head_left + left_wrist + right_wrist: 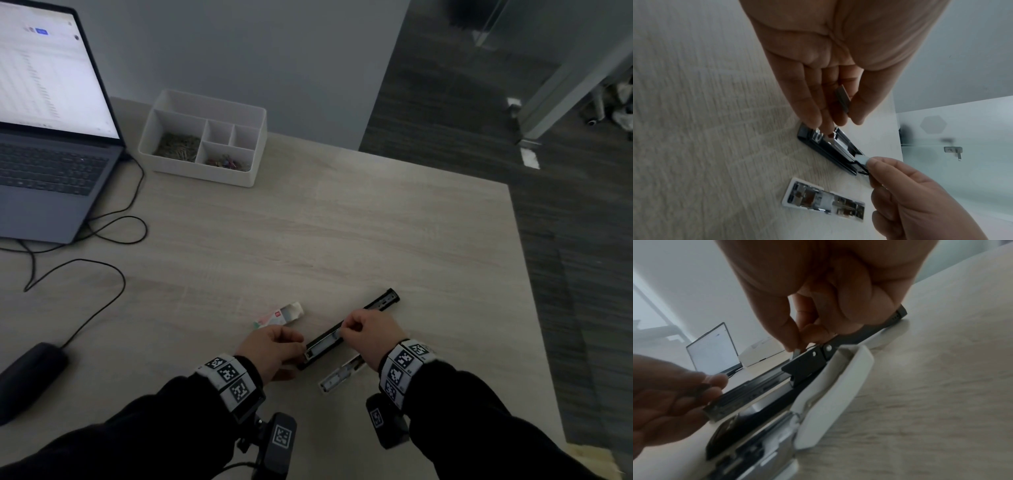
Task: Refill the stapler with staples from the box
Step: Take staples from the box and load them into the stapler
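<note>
Left hand (840,68) pinches a short grey strip of staples (842,100) between thumb and fingers, fingertips touching the near end of the opened black-and-white stapler (346,334) lying flat on the pale wood-grain desk (376,222). Right hand (371,330) pinches a small pale tab (863,160) at the black magazine's middle. The small open cardboard staple box (279,315) lies just beside the left hand.
</note>
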Action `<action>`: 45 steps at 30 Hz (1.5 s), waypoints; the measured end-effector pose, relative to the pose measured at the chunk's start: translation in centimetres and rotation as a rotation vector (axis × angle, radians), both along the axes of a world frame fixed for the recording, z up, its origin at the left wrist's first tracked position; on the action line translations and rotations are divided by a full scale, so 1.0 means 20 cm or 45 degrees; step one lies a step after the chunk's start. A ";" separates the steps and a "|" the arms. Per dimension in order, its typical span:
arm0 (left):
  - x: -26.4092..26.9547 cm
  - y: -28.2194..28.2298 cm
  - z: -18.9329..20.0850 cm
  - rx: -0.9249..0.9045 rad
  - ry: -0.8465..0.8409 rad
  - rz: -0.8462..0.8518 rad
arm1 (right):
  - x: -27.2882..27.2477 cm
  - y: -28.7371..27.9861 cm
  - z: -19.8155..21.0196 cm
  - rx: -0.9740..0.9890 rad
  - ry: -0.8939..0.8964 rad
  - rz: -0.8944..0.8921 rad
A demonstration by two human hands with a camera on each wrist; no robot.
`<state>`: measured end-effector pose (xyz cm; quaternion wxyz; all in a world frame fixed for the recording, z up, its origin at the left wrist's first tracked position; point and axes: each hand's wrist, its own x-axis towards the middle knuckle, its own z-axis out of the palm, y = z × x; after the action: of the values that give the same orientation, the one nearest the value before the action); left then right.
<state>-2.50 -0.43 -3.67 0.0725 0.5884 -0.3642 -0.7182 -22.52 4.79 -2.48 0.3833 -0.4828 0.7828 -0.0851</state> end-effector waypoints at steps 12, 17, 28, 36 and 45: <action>0.00 0.00 -0.01 -0.001 -0.027 -0.022 | -0.23 -0.01 -0.05 -0.169 -0.045 -0.800; -0.01 0.00 0.00 0.009 -0.026 -0.023 | -0.28 -0.04 -0.05 0.038 0.002 -0.694; -0.01 0.00 -0.02 0.003 -0.061 -0.014 | -0.33 -0.05 -0.13 -0.168 -0.138 -0.787; 0.00 0.00 -0.03 0.001 -0.071 -0.008 | -0.35 0.02 -0.11 0.023 0.213 -0.278; -0.01 0.00 -0.03 0.011 -0.064 0.017 | -0.36 0.03 0.09 -0.240 -0.108 -0.261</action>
<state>-2.78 -0.47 -4.21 0.0654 0.6090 -0.3588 -0.7043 -29.81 5.34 -0.71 0.3582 -0.4303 0.7996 -0.2173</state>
